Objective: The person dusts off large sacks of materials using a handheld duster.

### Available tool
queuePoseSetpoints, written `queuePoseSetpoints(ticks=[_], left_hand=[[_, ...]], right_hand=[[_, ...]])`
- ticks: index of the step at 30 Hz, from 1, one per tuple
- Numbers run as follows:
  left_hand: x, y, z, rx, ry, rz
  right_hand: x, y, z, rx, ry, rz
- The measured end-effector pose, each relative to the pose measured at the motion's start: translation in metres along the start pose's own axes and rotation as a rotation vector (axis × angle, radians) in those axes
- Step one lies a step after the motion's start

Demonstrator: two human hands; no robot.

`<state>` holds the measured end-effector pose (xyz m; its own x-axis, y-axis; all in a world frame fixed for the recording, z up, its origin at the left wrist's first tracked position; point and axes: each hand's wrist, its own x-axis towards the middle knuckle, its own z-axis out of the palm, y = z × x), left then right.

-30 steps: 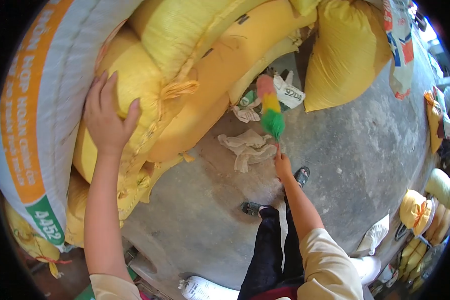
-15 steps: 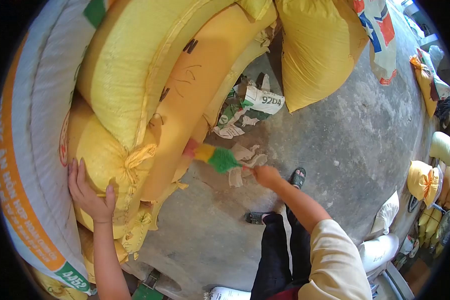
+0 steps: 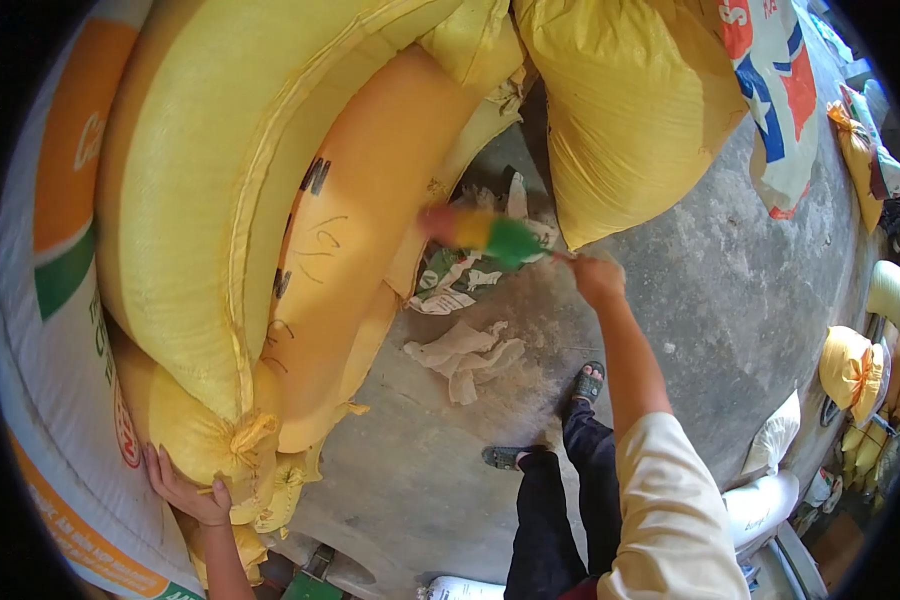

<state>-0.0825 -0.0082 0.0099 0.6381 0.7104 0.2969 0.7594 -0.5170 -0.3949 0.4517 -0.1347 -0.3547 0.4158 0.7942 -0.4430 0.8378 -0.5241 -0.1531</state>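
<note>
My right hand (image 3: 599,281) is closed around the thin handle of a duster (image 3: 511,241) with a fluffy pink, yellow and green head, blurred by motion. The duster's pink tip overlaps the edge of a large orange-yellow sack (image 3: 355,210) with black marker writing on it. At lower left, my left hand (image 3: 192,497) lies open against a tied yellow sack (image 3: 170,415), its thumb beside a short yellow strand. The fingers reach toward the white printed sack (image 3: 70,400) on the far left.
Torn printed packaging (image 3: 445,285) and crumpled pale scraps (image 3: 465,360) lie on the concrete floor (image 3: 690,290). A full yellow sack (image 3: 630,120) stands ahead. More sacks (image 3: 852,370) line the right side. My sandalled feet (image 3: 588,382) are below.
My right hand has swung the duster forward and up along the orange-yellow sack. The view has shifted, and my left hand sits lower in it, still against the tied sack.
</note>
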Motion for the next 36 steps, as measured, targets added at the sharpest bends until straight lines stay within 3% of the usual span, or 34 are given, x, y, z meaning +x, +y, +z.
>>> queuePoseSetpoints(ticks=[1,2,4,5,7,11,13,14,16,17,19,20,23,25,26,28,31,32,34,35,36], left_hand=[[-0.001,-0.001,0.001,-0.003,-0.007,-0.008],[-0.002,-0.001,0.002,-0.006,-0.013,-0.018],[-0.002,0.0,0.004,-0.008,-0.011,-0.028],[-0.002,0.0,0.003,-0.006,-0.011,-0.038],[-0.003,0.0,0.003,-0.017,-0.009,-0.041],[-0.003,0.001,0.004,-0.036,-0.011,-0.048],[-0.001,0.004,0.003,-0.031,-0.013,-0.047],[0.001,0.004,0.003,-0.027,-0.018,-0.048],[0.001,0.003,0.001,0.007,-0.034,-0.031],[0.001,0.002,0.001,0.041,-0.044,-0.017],[0.002,0.002,0.002,0.03,-0.03,-0.007],[0.002,0.003,0.003,0.022,-0.012,-0.006],[-0.001,0.003,0.002,0.04,-0.033,-0.032],[0.001,0.003,0.003,0.012,-0.02,-0.03],[0.002,0.003,0.002,-0.018,-0.018,-0.026],[0.003,0.004,0.002,-0.008,-0.015,-0.019],[-0.002,0.003,0.001,0.018,-0.015,-0.025],[-0.003,0.002,0.002,0.037,-0.009,-0.029],[-0.003,0.002,0.002,0.074,-0.009,-0.027],[-0.003,0.001,-0.001,0.109,-0.033,-0.027],[-0.001,0.0,-0.001,0.112,-0.007,-0.007]], right_hand=[[0.0,0.011,0.001,0.11,0.085,0.13],[0.003,0.021,0.002,0.108,0.084,0.132],[0.008,0.032,0.0,0.335,0.106,0.423],[0.007,0.032,0.001,0.333,0.106,0.424],[0.008,0.021,0.001,0.271,-0.051,0.126],[0.003,-0.007,0.001,0.316,-0.075,0.052],[0.006,-0.006,0.015,0.416,-0.072,0.255],[0.011,-0.006,0.023,0.42,-0.075,0.26],[0.019,-0.008,0.037,0.575,-0.033,0.561],[0.017,-0.011,0.044,0.574,-0.041,0.568],[0.019,-0.033,0.04,0.681,0.056,0.276],[0.022,-0.042,0.037,0.68,0.059,0.272],[0.021,-0.05,0.039,0.677,0.031,0.277],[0.028,-0.045,0.041,0.826,-0.085,0.538],[0.027,-0.044,0.043,0.831,-0.078,0.537],[0.015,-0.047,0.04,0.801,0.143,0.398],[-0.012,-0.038,0.027,0.71,0.107,0.265],[-0.017,-0.03,0.028,0.715,0.124,0.265],[-0.024,-0.015,0.038,0.732,-0.204,0.521],[-0.034,-0.015,0.041,0.759,-0.188,0.524],[-0.047,-0.014,0.037,0.804,-0.041,0.514]])
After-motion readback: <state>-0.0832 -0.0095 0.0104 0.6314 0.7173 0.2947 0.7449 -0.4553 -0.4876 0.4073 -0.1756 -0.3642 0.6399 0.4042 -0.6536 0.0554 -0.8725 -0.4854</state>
